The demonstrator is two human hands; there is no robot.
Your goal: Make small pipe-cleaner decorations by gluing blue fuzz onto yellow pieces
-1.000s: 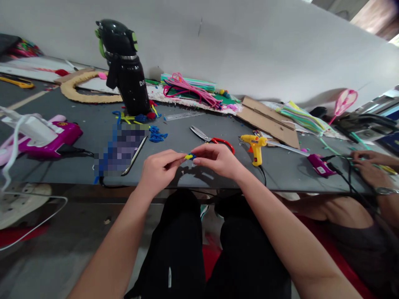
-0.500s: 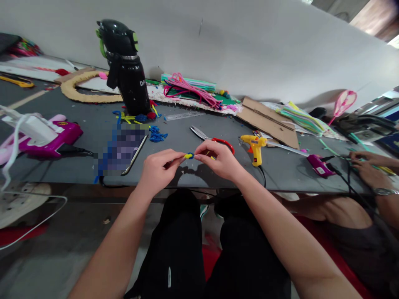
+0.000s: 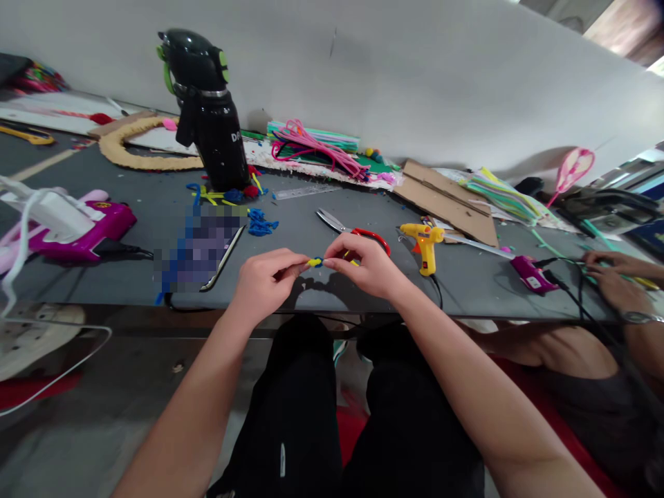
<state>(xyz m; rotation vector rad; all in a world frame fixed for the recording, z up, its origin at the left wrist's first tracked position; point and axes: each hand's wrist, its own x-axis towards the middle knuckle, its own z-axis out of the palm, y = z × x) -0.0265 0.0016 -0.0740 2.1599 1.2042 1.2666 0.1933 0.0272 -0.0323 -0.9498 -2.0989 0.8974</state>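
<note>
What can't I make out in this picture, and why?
All in the head view:
Yellow-and-blue piece: exact shape; too small, ends covered by the left hand and right hand.
Red-handled scissors: handle partly behind the right hand.
Phone: screen hidden by pixel blocks.
Other person: mostly cut off by the right edge.

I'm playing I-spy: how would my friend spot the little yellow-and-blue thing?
Find the long gray table, then the left hand and right hand over its near edge. Between their fingertips is a tiny yellow-and-blue piece. Unlike the blue bits lying near the black bottle, it's held.
</note>
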